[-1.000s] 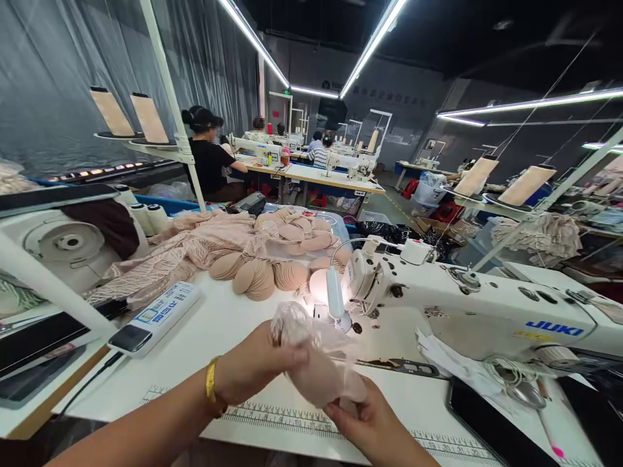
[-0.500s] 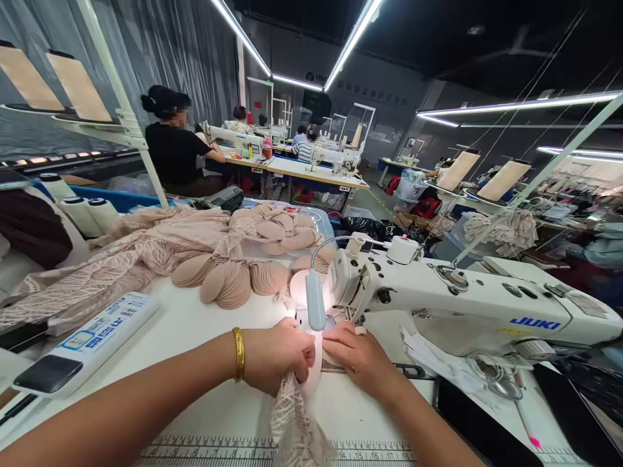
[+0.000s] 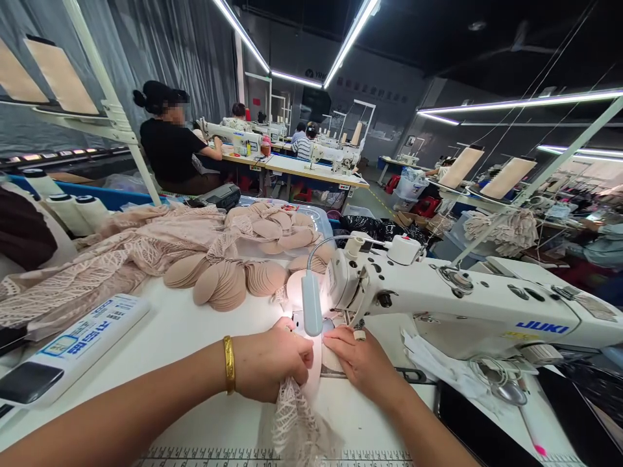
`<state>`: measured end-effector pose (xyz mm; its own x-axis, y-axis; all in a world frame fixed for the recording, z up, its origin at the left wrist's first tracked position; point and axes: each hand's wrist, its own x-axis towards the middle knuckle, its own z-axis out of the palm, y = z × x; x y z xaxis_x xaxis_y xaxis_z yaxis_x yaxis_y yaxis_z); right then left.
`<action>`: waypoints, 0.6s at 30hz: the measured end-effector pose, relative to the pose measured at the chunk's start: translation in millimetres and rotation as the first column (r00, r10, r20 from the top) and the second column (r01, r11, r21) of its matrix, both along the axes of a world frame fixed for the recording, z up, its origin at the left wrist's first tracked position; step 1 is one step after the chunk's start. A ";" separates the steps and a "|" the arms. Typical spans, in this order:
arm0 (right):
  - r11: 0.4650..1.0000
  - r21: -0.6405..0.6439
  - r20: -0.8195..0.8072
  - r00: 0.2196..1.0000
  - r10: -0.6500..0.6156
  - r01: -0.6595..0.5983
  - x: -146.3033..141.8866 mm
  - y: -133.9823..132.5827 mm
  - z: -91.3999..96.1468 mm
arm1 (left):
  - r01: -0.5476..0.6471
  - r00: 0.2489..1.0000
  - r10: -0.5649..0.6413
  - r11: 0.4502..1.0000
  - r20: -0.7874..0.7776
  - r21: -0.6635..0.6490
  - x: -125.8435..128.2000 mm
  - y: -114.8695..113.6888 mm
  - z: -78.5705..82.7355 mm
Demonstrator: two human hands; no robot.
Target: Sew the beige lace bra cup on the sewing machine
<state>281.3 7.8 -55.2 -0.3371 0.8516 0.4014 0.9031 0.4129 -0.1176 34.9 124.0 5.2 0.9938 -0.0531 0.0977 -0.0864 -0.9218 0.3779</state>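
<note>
Head camera: just in front of the lamp (image 3: 312, 305), the left hand (image 3: 275, 363) pinches lace (image 3: 293, 421) in curled fingers, while the right hand (image 3: 363, 360) presses extended fingers on beige fabric (image 3: 331, 363). Discs (image 3: 221, 285) lie stacked left of the lamp.

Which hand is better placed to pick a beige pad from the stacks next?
Probably the left hand: it is nearer the beige pads, though holding lace fabric; the right hand is farther.
</note>
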 end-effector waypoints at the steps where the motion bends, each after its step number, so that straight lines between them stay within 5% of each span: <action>1: 1.000 0.001 -0.009 1.000 -0.010 0.010 0.3 0.2 -0.3 | -0.001 1.000 0.001 1.000 0.003 0.006 0.8 1.1 0.1; 18: 1.000 -0.013 -0.085 0.996 -0.013 0.012 5.0 2.0 -9.2 | -0.013 0.999 0.012 1.000 0.033 0.024 4.7 3.5 -2.8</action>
<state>286.3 9.8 -64.4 -0.2919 0.8605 0.4175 0.8946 0.4000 -0.1991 39.6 127.5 2.4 0.9907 -0.0436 0.1292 -0.0870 -0.9317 0.3527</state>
